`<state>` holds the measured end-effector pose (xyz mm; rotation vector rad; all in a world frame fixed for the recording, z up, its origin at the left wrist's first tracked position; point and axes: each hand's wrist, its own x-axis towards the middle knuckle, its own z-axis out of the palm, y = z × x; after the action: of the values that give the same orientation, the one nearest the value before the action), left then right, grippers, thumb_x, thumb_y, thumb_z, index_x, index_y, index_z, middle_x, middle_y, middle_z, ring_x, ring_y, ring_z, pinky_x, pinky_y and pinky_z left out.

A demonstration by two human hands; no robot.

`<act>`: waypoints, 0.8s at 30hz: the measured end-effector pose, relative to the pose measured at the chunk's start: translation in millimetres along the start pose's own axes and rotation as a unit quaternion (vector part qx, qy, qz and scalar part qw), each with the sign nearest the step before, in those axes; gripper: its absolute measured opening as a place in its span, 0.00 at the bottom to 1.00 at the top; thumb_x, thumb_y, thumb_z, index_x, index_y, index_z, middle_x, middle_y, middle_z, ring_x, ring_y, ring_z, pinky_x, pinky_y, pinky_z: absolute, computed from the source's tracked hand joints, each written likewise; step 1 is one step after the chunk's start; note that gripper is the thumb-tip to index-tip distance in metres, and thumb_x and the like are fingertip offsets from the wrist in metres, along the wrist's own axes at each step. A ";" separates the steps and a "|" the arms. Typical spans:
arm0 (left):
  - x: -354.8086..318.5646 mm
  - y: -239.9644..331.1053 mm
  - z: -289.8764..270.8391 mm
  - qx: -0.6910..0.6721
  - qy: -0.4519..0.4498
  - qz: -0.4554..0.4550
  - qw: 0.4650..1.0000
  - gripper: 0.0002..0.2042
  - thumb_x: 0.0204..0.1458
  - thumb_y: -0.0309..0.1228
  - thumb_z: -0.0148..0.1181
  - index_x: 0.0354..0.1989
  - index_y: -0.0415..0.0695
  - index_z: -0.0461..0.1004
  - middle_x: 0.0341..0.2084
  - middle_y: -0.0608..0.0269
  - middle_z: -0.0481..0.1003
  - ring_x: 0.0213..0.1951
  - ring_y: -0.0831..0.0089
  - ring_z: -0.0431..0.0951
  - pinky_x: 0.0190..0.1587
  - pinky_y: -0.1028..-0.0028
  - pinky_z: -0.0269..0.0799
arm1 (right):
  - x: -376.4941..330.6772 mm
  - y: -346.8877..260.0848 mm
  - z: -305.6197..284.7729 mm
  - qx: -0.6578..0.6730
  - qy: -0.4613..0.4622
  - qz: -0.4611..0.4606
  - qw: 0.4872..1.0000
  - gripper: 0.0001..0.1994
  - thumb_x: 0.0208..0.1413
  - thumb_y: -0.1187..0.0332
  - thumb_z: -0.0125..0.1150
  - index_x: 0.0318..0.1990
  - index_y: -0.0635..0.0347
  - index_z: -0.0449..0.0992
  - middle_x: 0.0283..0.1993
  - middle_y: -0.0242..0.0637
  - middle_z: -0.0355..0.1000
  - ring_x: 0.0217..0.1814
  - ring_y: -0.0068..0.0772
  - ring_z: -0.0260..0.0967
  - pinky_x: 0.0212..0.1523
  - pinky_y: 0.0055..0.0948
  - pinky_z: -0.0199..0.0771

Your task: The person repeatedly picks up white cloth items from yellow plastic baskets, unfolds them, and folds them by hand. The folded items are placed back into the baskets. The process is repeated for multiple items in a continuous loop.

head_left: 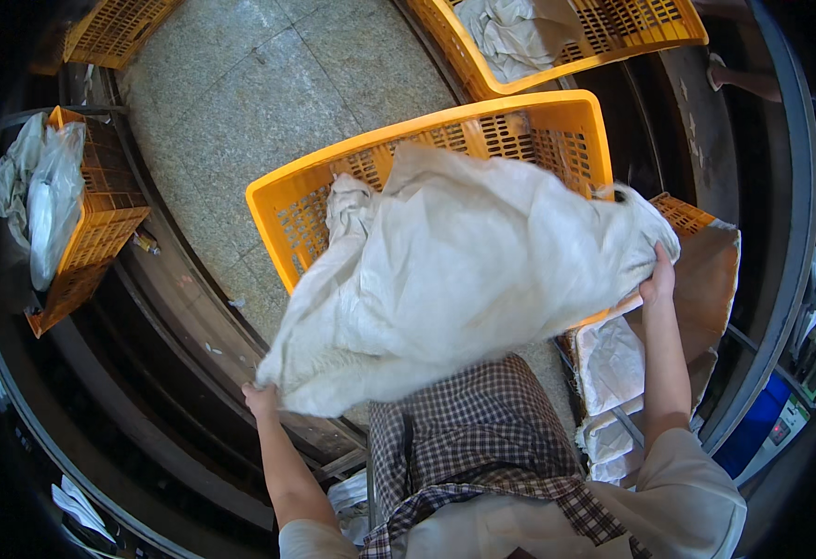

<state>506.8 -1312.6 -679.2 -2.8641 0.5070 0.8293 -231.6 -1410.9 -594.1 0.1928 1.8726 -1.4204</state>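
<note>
A big white cloth is held up by two hands. It has been picked up and pulled out wide, but it has not been let go. It is not laid flat or folded: bumps and creases can be seen all over it, and a bunched bit sticks up at its left side. Parts of it are blurred. Whether it is one sheet or a sack cannot be told.

Its low left corner is pinched tight by the left hand. Its right end is clamped by the right hand, which is higher up; some of those fingers are hidden. So the cloth is stretched between the two grips, and most of it is found in the gap between them.

Much of a yellow crate is covered from view by the cloth. Whether the crate is touched by it cannot be told. Below the cloth, a checked apron can be seen.

More pale cloth is held in another yellow crate, farther off. At the left, a clear plastic bag is hung over the side of a smaller crate.
</note>
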 end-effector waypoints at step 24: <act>-86.7 47.0 126.7 0.091 -0.140 0.332 0.928 0.46 0.40 0.32 0.65 0.65 0.48 0.39 0.49 0.45 0.67 0.44 0.51 0.72 0.45 0.61 0.69 | -49.5 115.2 84.9 -0.814 -0.323 -0.329 0.353 0.27 0.38 0.74 0.57 0.52 0.56 0.67 0.45 0.42 0.70 0.52 0.46 0.66 0.57 0.53 0.54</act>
<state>358.6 -1306.4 -740.3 -2.3379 1.4606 1.1731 -94.9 -1427.2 -657.2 -1.9210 1.6715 0.6840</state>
